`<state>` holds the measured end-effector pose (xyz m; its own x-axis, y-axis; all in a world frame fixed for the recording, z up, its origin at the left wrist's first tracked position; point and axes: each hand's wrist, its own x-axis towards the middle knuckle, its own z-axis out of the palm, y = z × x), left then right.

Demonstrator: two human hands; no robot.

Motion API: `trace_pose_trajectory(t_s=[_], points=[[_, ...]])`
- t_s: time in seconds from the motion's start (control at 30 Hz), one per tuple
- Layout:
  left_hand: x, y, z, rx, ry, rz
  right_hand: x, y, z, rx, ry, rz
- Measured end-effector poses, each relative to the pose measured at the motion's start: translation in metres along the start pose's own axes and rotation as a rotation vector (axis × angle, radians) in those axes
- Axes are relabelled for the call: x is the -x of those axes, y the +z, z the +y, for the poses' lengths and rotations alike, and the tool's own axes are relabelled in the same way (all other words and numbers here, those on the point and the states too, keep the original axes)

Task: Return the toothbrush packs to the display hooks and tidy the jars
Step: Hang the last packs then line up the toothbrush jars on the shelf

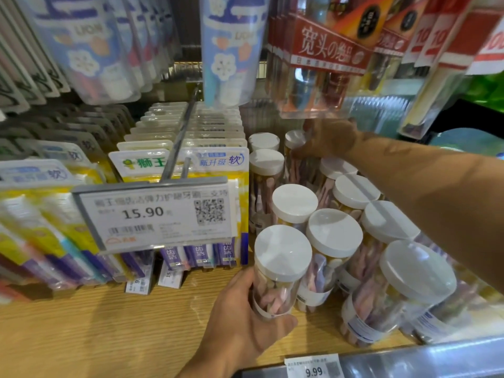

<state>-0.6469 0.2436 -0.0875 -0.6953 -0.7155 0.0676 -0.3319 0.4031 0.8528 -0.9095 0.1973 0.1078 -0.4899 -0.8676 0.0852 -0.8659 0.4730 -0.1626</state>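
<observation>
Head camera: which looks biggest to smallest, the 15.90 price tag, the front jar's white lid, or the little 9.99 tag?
1. 15.90 price tag
2. Front jar's white lid
3. 9.99 tag, partly cut off by the frame edge

The wide lens and nearness to the camera make true sizes unsure.

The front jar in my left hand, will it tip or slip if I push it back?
The front jar is tall and narrow, so a push near its white lid would probably tip it. Its clear wall looks smooth, perhaps slippery; the left hand wraps it low, which should steady it. The contents look light.
</observation>
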Motion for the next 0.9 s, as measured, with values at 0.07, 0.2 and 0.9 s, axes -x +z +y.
trace_pose_trajectory(t_s=[0.07,0.2,0.9], points=[[-0.001,-0.001,0.0,0.113,-0.032,0.023,-0.005,-0.004,-0.002,0.038,0.036,0.024],[-0.001,-0.005,0.011,0.197,-0.114,0.006,0.024,-0.015,-0.014,-0.028,-0.037,0.021],[0.01,-0.022,0.043,0.012,-0.281,-0.039,0.082,-0.022,-0.042,0.063,0.008,-0.217]])
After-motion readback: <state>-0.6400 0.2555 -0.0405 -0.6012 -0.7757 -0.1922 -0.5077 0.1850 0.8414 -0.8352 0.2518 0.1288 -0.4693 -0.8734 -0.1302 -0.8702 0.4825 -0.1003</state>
